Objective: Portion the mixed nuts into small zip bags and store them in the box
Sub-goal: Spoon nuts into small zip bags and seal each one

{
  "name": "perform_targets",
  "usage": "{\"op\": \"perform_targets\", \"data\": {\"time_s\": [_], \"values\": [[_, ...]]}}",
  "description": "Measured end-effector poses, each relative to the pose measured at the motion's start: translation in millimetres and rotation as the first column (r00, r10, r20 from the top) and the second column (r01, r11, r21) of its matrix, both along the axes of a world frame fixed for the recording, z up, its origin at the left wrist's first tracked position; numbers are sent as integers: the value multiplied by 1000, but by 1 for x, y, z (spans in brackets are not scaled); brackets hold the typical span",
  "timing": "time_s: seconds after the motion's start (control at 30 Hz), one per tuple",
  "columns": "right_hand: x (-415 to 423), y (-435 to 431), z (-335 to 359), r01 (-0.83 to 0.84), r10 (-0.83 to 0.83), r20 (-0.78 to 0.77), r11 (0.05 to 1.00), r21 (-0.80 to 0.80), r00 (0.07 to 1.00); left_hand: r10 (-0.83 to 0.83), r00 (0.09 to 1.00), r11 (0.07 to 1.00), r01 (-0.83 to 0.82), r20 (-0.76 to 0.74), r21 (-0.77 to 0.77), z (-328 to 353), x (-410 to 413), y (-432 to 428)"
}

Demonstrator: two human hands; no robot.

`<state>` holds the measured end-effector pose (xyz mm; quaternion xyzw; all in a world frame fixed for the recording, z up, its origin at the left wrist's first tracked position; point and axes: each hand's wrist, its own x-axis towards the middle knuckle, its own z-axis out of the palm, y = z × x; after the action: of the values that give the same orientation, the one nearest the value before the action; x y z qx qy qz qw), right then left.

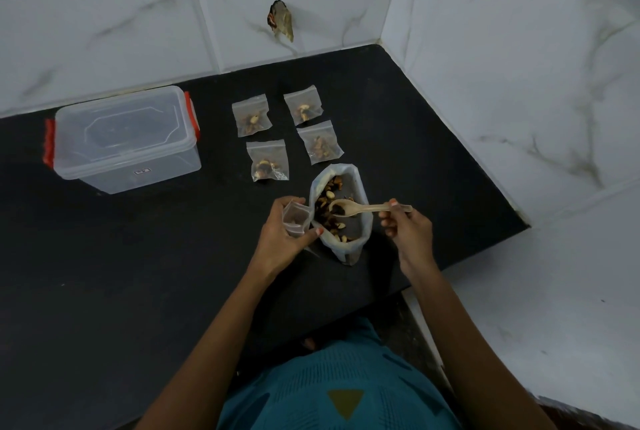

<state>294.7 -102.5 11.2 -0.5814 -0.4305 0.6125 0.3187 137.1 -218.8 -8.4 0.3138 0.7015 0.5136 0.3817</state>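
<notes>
The left hand (287,234) grips a small clear zip bag (293,218) that touches the left side of the big bag (346,249). The right hand (407,232) pinches the handle of a pale spoon (360,208), whose oval bowl carries a dark piece above the nuts (325,195). The big bag, a soft cloudy plastic pouch with a rolled rim, stands open between the hands near the front edge of the matte black counter (138,274). Four flat, filled bags (251,115) lie in two rows just behind it. A clear rectangular box (126,139) with red latches sits lidded by the back edge, left.
</notes>
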Motion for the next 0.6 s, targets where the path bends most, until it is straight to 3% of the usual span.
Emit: {"op": "perform_targets", "data": {"time_s": [0.37, 0.5, 0.6], "values": [[0, -10, 58, -52, 63, -145, 996, 78, 987, 30, 990, 995, -17, -139, 100, 13, 7, 14], [-8, -23, 68, -134, 157, -59, 948, 287, 986, 20, 989, 991, -1, -144, 131, 16, 11, 19], [-14, -33, 65, -232, 216, 90, 833, 502, 972, 26, 991, 989, -5, -135, 150, 18, 14, 20]]}}
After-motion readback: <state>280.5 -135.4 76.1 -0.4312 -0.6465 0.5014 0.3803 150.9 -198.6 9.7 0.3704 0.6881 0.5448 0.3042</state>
